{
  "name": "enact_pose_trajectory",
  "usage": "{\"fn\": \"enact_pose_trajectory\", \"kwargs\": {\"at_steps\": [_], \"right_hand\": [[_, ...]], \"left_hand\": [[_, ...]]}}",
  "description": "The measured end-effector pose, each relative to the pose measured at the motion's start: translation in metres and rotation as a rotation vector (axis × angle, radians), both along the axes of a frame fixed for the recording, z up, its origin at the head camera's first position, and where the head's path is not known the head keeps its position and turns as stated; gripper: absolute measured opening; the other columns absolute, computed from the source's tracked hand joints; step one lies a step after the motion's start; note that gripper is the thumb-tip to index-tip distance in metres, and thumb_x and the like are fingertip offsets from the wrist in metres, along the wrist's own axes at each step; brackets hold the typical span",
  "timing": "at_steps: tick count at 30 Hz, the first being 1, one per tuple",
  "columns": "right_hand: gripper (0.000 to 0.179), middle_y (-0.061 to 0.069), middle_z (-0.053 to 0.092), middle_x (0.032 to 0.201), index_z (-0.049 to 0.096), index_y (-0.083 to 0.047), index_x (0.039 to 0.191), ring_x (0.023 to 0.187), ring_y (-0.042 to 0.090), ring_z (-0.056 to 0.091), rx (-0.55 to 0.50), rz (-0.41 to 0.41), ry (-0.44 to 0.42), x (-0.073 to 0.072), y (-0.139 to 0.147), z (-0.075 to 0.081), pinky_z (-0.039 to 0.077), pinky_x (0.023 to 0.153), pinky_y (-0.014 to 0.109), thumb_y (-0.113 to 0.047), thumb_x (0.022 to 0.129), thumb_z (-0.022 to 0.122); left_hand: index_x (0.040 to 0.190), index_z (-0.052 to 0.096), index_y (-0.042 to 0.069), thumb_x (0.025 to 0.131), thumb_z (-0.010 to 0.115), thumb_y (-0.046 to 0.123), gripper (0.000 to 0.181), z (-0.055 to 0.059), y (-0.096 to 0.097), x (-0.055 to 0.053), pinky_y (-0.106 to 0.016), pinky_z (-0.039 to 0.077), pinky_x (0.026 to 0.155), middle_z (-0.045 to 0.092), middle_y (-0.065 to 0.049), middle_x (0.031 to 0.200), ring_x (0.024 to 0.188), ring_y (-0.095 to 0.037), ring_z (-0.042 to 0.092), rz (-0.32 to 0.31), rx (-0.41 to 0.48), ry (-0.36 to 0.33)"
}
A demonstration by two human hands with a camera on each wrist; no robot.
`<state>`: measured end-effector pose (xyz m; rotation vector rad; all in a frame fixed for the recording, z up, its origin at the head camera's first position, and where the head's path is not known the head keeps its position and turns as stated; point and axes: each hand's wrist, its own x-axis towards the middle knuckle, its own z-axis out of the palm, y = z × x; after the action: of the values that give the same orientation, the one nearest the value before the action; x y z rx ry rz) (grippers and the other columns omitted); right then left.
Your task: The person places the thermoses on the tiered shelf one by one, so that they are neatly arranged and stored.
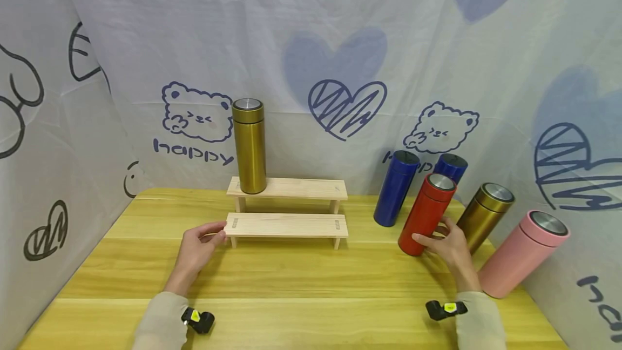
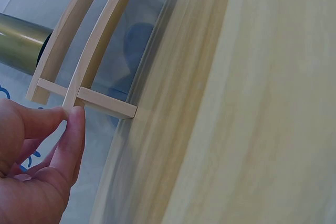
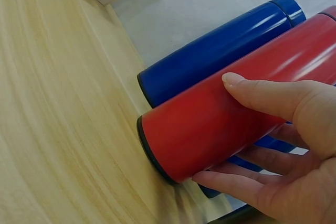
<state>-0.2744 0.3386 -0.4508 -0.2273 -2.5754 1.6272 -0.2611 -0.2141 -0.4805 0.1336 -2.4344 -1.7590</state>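
Note:
My left hand (image 1: 195, 250) pinches the left end of the front wooden step (image 1: 286, 225) between thumb and fingers; the left wrist view shows the fingertips right at the board's corner (image 2: 74, 95). On the raised rear step (image 1: 306, 188) stands a gold thermos (image 1: 250, 153) with a silver lid top. Over on the right, my right hand (image 1: 451, 247) grips a red thermos (image 1: 424, 217) low on its body, thumb in front and fingers round the side. The right wrist view has the red thermos upright, its dark base close to the table.
Close behind the red thermos stand two blue thermoses (image 1: 394, 190), one partly hidden. A second gold thermos (image 1: 481, 217) and a pink thermos (image 1: 520, 258) stand to the right of my right hand. A printed cloth (image 1: 272, 58) hangs behind the wooden table (image 1: 301, 307).

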Motion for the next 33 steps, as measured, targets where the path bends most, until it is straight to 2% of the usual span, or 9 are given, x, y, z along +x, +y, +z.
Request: {"fn": "enact_pose_trajectory", "kwargs": {"at_steps": [4, 9, 14, 18, 21, 28, 33], "right_hand": [[0.090, 0.034, 0.048, 0.150, 0.030, 0.001, 0.158, 0.133, 0.051, 0.055, -0.005, 0.005, 0.011, -0.001, 0.000, 0.000, 0.063, 0.088, 0.040, -0.022, 0.089, 0.083], [0.090, 0.031, 0.050, 0.149, 0.033, -0.002, 0.158, 0.131, 0.049, 0.058, -0.004, 0.016, 0.039, -0.001, -0.004, 0.004, 0.064, 0.085, 0.039, -0.023, 0.088, 0.084], [0.088, 0.032, 0.054, 0.144, 0.036, 0.001, 0.156, 0.124, 0.046, 0.063, 0.033, 0.036, 0.072, -0.001, -0.007, 0.010, 0.064, 0.078, 0.032, -0.024, 0.087, 0.085], [0.084, 0.032, 0.059, 0.136, 0.041, 0.002, 0.152, 0.115, 0.041, 0.068, 0.090, 0.041, 0.094, 0.000, -0.012, 0.016, 0.063, 0.074, 0.026, -0.025, 0.086, 0.086], [0.083, 0.031, 0.061, 0.134, 0.043, 0.001, 0.151, 0.114, 0.040, 0.069, 0.111, 0.046, 0.098, 0.002, -0.015, 0.020, 0.062, 0.074, 0.024, -0.028, 0.086, 0.086], [0.085, 0.033, 0.057, 0.143, 0.037, 0.001, 0.155, 0.125, 0.046, 0.064, 0.049, 0.105, 0.092, 0.003, -0.031, 0.032, 0.064, 0.080, 0.032, -0.026, 0.089, 0.084], [0.085, 0.031, 0.057, 0.144, 0.036, -0.001, 0.156, 0.125, 0.044, 0.063, 0.026, 0.142, 0.107, -0.002, -0.045, 0.047, 0.063, 0.082, 0.030, -0.026, 0.089, 0.083]], "left_hand": [[0.137, 0.064, -0.003, 0.103, 0.060, 0.005, 0.035, 0.001, 0.000, 0.001, -0.011, 0.053, 0.082, 0.064, -0.027, 0.137, 0.097, -0.004, 0.072, 0.001, -0.005, -0.005], [0.137, 0.064, -0.002, 0.103, 0.060, 0.007, 0.035, 0.002, 0.000, 0.001, -0.014, 0.055, 0.083, 0.065, -0.026, 0.137, 0.103, -0.013, 0.074, 0.004, -0.012, -0.014], [0.136, 0.064, -0.002, 0.104, 0.060, 0.006, 0.034, 0.003, 0.000, 0.000, -0.017, 0.056, 0.085, 0.065, -0.026, 0.136, 0.105, -0.019, 0.074, 0.003, -0.005, -0.015], [0.136, 0.065, -0.002, 0.103, 0.060, 0.006, 0.034, 0.002, -0.001, -0.001, -0.017, 0.056, 0.084, 0.066, -0.026, 0.134, 0.104, -0.020, 0.074, 0.006, -0.007, -0.020], [0.135, 0.065, -0.002, 0.103, 0.061, 0.006, 0.034, 0.002, 0.000, -0.001, -0.017, 0.056, 0.084, 0.066, -0.026, 0.134, 0.103, -0.018, 0.074, 0.008, -0.012, -0.020], [0.135, 0.065, -0.003, 0.103, 0.060, 0.004, 0.033, 0.001, 0.001, -0.001, -0.016, 0.056, 0.083, 0.066, -0.027, 0.134, 0.095, -0.007, 0.073, 0.004, -0.007, -0.014], [0.135, 0.065, -0.003, 0.103, 0.061, 0.004, 0.034, 0.002, -0.001, 0.000, -0.015, 0.055, 0.082, 0.066, -0.027, 0.133, 0.094, -0.007, 0.074, 0.011, 0.000, -0.010]]}}
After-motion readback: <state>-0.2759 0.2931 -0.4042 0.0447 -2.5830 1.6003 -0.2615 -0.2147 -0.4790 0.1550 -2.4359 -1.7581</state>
